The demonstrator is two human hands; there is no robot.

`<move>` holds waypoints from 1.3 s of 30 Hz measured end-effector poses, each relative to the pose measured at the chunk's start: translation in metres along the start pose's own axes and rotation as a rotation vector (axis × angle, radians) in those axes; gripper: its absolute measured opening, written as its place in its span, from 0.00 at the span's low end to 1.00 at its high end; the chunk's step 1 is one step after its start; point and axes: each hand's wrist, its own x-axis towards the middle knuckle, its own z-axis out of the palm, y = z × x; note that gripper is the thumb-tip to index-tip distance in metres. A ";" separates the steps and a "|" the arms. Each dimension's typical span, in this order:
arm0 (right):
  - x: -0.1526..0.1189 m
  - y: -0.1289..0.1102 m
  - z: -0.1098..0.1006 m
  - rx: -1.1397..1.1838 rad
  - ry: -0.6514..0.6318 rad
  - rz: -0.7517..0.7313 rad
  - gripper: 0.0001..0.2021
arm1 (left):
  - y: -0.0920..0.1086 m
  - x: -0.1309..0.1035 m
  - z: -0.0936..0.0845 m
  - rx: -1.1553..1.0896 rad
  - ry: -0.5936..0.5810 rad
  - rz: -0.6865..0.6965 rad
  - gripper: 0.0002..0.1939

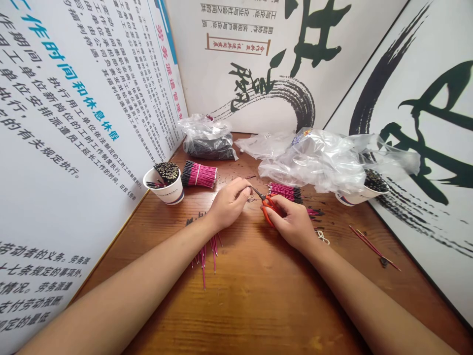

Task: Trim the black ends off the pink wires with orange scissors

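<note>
My right hand is closed around the red-handled scissors, its fingers on the loops. The dark blades reach left to the fingertips of my left hand, which is closed in a pinch. What those fingers hold is hidden. Loose pink wires with black ends lie on the table below my left wrist. Just beyond my right hand lies a bunch of pink wires with black ends, and more wires stick out beside its knuckles.
Paper cups of black pieces stand left and right. A tied pink wire bundle and a bag of black pieces sit behind. Crumpled clear plastic covers the back right of the wooden table. Printed panels enclose it.
</note>
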 end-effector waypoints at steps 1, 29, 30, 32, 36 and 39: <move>0.000 0.000 0.000 0.001 0.001 0.000 0.09 | 0.000 0.000 0.000 0.001 -0.001 -0.001 0.12; 0.000 0.000 0.000 -0.052 0.042 -0.003 0.08 | -0.002 -0.001 0.000 -0.010 -0.004 -0.003 0.12; 0.000 0.000 0.000 -0.050 0.045 -0.004 0.08 | -0.002 -0.001 0.000 -0.010 -0.003 -0.003 0.12; 0.000 0.000 0.000 -0.054 0.047 -0.002 0.08 | -0.001 -0.001 0.000 -0.007 -0.002 -0.006 0.12; 0.000 0.000 0.000 -0.054 0.052 0.006 0.08 | -0.001 0.000 0.000 0.001 -0.002 -0.006 0.13; 0.000 -0.001 0.000 -0.054 0.045 0.006 0.09 | -0.001 0.000 0.000 0.005 0.002 0.000 0.13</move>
